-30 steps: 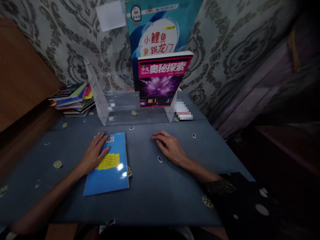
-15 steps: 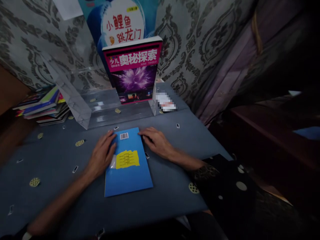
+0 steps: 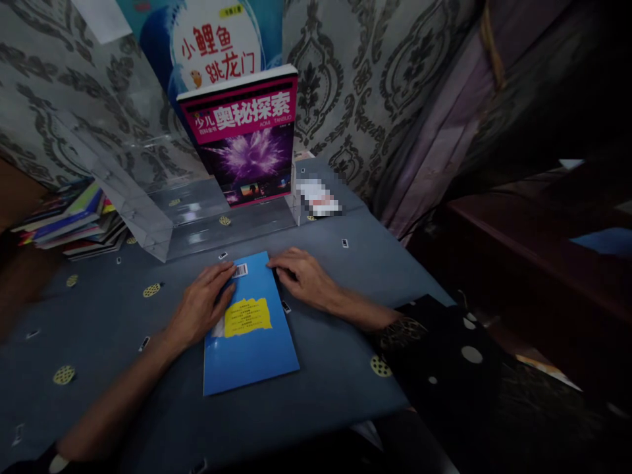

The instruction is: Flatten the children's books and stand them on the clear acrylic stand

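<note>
A thin blue book (image 3: 251, 362) lies flat on the table, back cover up, with a yellow text patch and a barcode near its far edge. My left hand (image 3: 200, 306) rests on its left side, fingers stretched over the far left part and partly covering the barcode. At the far right corner, my right hand (image 3: 306, 280) touches the book's edge with its fingertips; its fingers are slightly bent and apart. Beyond both hands stands a clear acrylic book rack (image 3: 224, 238). A book with a magenta and purple cover (image 3: 251, 155) leans upright in it.
Behind the magenta book stands a larger blue book (image 3: 217, 39). A stack of books (image 3: 81, 220) lies at the left of the rack. A pixelated flat object (image 3: 320, 196) lies right of the rack. The table (image 3: 340, 342) ends at a slanting right edge, near a curtain (image 3: 419, 151).
My left hand has slid a little further onto the blue book, its fingers now over part of the barcode. The right hand stays at the far right corner. The camera view has shifted slightly.
</note>
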Tool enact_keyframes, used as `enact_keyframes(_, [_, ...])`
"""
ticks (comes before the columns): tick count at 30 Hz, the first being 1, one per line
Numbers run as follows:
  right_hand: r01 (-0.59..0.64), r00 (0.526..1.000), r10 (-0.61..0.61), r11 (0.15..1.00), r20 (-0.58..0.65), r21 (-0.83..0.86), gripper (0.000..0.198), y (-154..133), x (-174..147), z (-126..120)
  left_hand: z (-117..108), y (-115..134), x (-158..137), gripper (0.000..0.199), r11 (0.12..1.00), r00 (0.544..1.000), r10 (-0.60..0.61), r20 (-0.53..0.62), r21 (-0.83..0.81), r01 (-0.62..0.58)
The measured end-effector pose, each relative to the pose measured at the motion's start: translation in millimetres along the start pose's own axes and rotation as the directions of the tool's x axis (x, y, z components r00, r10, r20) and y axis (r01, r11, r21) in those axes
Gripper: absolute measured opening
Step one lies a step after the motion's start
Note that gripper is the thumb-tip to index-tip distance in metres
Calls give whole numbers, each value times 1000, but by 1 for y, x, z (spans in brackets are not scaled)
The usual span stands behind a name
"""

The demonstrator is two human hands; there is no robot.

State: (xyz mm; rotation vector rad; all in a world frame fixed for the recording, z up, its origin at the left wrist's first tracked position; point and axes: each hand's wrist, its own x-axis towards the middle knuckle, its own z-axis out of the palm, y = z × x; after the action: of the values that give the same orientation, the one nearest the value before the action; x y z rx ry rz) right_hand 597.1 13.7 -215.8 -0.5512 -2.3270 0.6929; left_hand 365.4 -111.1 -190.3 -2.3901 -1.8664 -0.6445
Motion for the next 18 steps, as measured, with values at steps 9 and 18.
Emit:
enact_keyframes(9, [-7,1000,7,1000,5,26,30,0,0,0,19,11,44,42,992,990,110,84,-67,-104])
enact_keyframes(18, [-17,997,18,1000,71,-21,28,-2,2,-2,24,9,53,41,984,984,160,75,-87,-154])
